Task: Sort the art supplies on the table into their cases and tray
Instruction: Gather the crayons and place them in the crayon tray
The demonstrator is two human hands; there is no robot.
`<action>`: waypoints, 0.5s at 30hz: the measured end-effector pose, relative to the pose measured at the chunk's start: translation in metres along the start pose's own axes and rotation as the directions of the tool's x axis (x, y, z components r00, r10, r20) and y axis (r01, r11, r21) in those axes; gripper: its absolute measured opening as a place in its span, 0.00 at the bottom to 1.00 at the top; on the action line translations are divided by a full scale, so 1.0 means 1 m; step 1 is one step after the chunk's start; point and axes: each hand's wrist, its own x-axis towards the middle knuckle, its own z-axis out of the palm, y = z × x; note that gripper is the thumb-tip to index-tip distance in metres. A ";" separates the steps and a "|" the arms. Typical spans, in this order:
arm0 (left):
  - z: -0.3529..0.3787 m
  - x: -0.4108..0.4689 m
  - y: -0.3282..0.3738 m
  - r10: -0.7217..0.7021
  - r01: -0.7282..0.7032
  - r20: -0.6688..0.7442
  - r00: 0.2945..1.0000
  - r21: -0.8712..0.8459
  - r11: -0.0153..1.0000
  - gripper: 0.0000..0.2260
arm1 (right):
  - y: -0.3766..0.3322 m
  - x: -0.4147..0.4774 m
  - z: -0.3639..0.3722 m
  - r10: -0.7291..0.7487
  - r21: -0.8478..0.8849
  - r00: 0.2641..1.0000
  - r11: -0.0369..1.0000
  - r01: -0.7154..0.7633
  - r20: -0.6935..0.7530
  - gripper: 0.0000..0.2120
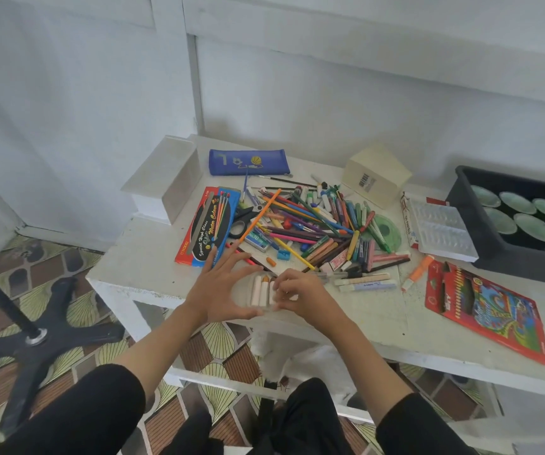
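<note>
"Special High Class Water Colour" reads on the red-and-blue pencil case (211, 224). At the counter's (153, 257) near edge, both hands' fingers (231, 257) clamp a clear case (259, 292) holding pale pastel sticks.

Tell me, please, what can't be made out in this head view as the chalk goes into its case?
- Clear case: its right part is hidden by the right hand, so its stick count is unknown.
- Left hand: whether its grip touches the case is unclear.
- Black bin: cut off by the right edge.
- Pile: crayon labels are too small to read.
- Blue pouch: contents are hidden.
</note>
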 end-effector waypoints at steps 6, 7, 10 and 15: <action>0.000 0.001 0.000 0.008 -0.008 -0.003 1.000 -0.006 1.000 0.39 | 0.000 -0.004 0.005 -0.014 -0.087 1.000 0.996 0.013 -0.013 0.01; 0.000 0.001 0.000 0.009 -0.009 -0.006 1.000 -0.009 1.000 0.39 | 0.001 -0.004 0.005 -0.009 -0.085 1.000 0.996 0.007 -0.024 0.02; 0.001 0.000 -0.001 0.008 -0.008 -0.021 1.000 -0.010 1.000 0.38 | 0.006 -0.003 -0.003 0.042 -0.059 0.990 0.997 -0.050 -0.133 0.03; 0.002 0.000 0.000 0.009 -0.009 -0.029 1.000 -0.012 1.000 0.38 | 0.027 0.017 -0.048 0.189 -0.108 0.885 0.961 -0.256 -0.425 0.07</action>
